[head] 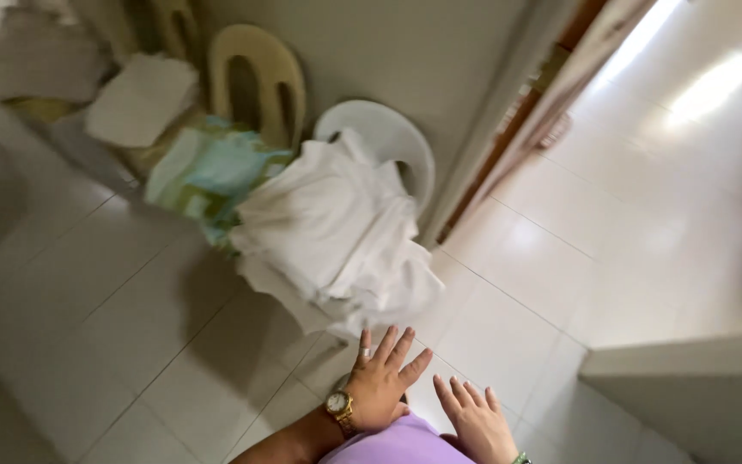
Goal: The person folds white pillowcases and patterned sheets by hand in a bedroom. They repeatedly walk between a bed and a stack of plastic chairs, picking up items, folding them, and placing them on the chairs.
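A heap of white cloth (332, 236), soft and crumpled into deep folds, is piled on a white plastic chair (388, 137) with a rounded, slotted back; the seat is wholly hidden beneath it. Both hands hover low, just below the heap's hanging edge, neither touching it. The left hand (381, 382) is spread flat with fingers fanned apart and holds nothing; it wears a gold-coloured wristwatch (338, 404) and a ring. The right hand (478, 421), also open and empty, lies beside it with fingers loosely together, its wrist cut off by the frame edge. A strip of lilac fabric (401, 447) shows between the two wrists.

Left of the white heap lies a bundle of pale green and blue cloth (208, 172), resting on a second chair, cream plastic (259, 82). Further left the view blurs: two pale, flat shapes there cannot be made out. The floor (130, 344) is glossy pale tile with thin dark grout lines. Right of the heap, a doorframe (508, 129) runs diagonally.
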